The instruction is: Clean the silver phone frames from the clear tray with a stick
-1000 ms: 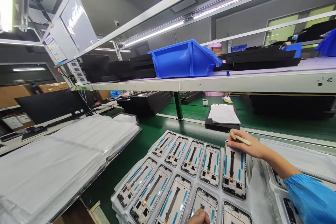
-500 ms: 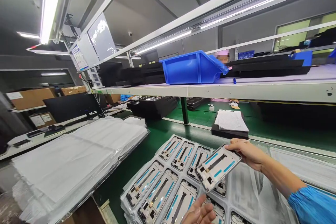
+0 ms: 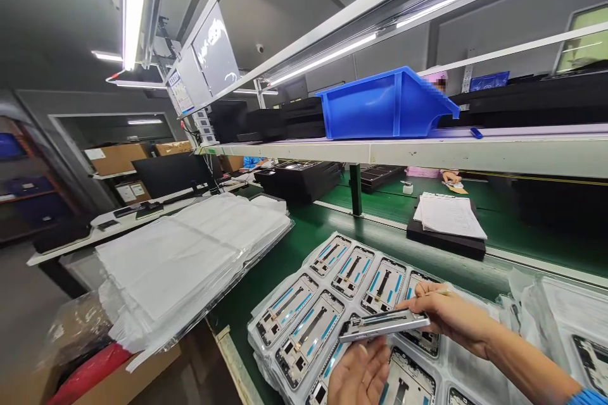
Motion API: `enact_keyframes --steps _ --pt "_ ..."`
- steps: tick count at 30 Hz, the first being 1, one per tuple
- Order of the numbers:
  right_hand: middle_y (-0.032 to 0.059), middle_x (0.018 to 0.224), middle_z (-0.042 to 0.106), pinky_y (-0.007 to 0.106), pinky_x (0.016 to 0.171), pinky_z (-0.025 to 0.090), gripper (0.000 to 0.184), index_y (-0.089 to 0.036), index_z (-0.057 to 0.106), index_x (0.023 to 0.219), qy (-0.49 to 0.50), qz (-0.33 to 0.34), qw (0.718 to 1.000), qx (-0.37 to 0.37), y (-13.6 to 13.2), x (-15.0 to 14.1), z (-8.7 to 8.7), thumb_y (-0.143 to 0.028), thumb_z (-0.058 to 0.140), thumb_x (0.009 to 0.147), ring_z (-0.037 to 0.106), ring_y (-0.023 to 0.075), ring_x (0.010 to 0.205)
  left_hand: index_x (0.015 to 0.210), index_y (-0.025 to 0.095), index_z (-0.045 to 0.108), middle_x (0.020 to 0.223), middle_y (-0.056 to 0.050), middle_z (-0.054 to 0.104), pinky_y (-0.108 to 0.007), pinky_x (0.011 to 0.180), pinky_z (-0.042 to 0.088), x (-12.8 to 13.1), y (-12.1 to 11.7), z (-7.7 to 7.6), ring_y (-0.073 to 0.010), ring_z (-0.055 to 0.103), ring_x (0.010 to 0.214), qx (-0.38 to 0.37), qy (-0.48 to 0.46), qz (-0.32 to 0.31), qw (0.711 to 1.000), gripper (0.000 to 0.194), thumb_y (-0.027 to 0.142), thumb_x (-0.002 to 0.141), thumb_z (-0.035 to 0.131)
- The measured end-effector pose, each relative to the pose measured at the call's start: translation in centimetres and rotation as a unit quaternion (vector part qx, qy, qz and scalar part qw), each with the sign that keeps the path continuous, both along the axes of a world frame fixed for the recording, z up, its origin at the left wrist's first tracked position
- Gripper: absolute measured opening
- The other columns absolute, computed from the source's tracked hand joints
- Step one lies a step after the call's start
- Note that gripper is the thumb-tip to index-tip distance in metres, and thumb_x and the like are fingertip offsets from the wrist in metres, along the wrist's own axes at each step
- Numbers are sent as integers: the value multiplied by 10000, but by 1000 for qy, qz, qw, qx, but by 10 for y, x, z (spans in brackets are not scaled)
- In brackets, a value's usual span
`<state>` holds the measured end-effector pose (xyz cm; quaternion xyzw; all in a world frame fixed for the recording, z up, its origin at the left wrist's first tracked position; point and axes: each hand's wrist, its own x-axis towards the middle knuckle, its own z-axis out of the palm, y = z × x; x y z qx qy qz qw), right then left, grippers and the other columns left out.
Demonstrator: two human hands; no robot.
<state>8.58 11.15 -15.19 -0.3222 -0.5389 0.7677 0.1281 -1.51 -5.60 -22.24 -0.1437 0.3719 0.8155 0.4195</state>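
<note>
My right hand grips one end of a phone mid-frame, a thin metal-edged panel with blue strips. It is tilted so that its long silver side faces me. Just below the panel's near edge is my left hand, palm up with loosely curved fingers; whether its fingertips touch the panel I cannot tell. Beneath both hands lies a clear plastic tray with similar phone frames in its pockets, among them a phone frame at the left. The hands and the held panel cover some pockets.
White sheets are stacked at the left. Papers lie on a black tray behind the plastic tray. A blue bin stands on the overhead shelf. More trays are at the right edge. Another person's hand shows across the bench.
My right hand has tipped the phone mid-frame from face-up to nearly edge-on. My left hand has come up close under it. The view has shifted to the left.
</note>
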Motion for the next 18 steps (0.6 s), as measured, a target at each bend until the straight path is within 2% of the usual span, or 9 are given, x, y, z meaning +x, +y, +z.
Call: enact_keyframes --steps 3,5,9,11,13,15,17,18 --pt "12 834 741 175 584 523 411 -234 350 612 -8 21 1000 -16 1 0 0 -225 761 602 683 126 734 741 186 761 921 -142 775 -290 745 617 1 -3 4 -291 742 903 38 3 7 999 140 220 654 866" --pt "20 823 740 171 598 524 426 -232 353 608 -13 34 999 -25 -1 0 2 -240 778 589 686 122 727 754 185 763 897 -121 777 -292 776 620 1 -4 5 -271 744 895 60 -4 20 998 24 172 756 783" --pt "24 824 739 170 533 503 435 -228 362 579 -17 58 998 -22 -6 1 6 -270 795 562 623 85 594 762 176 747 845 -96 771 -293 769 631 0 -6 12 -252 747 882 70 -30 42 996 124 162 862 673" --pt "42 847 742 181 538 519 434 -231 371 572 -28 60 998 -3 -7 1 7 -303 799 566 636 98 609 781 172 734 843 -99 770 -298 752 637 -1 -6 19 -248 750 863 68 -47 48 995 141 191 894 651" --pt "74 869 741 214 618 566 409 -234 414 584 -46 55 997 33 -6 0 5 -350 806 572 691 147 717 805 146 723 852 -123 767 -310 757 641 -2 -7 27 -251 751 841 67 -57 54 995 152 217 912 641" --pt "91 838 725 292 703 600 380 -233 470 613 -58 32 993 99 -1 -1 0 -442 787 616 711 204 783 831 97 714 880 -170 760 -334 783 642 -4 -6 34 -274 749 862 70 -58 61 994 178 230 921 637" --pt "74 741 674 348 706 590 406 -246 453 625 -56 -32 976 207 5 -2 -6 -537 726 700 696 240 789 886 41 702 947 -223 748 -348 804 641 -9 -6 40 -297 740 926 78 -59 74 992 213 230 936 617" --pt "51 674 623 345 664 563 432 -258 411 625 -49 -76 958 272 8 -2 -8 -562 692 747 672 240 757 922 24 693 993 -242 739 -347 811 640 -11 -5 42 -302 733 962 81 -60 81 992 234 241 946 606"
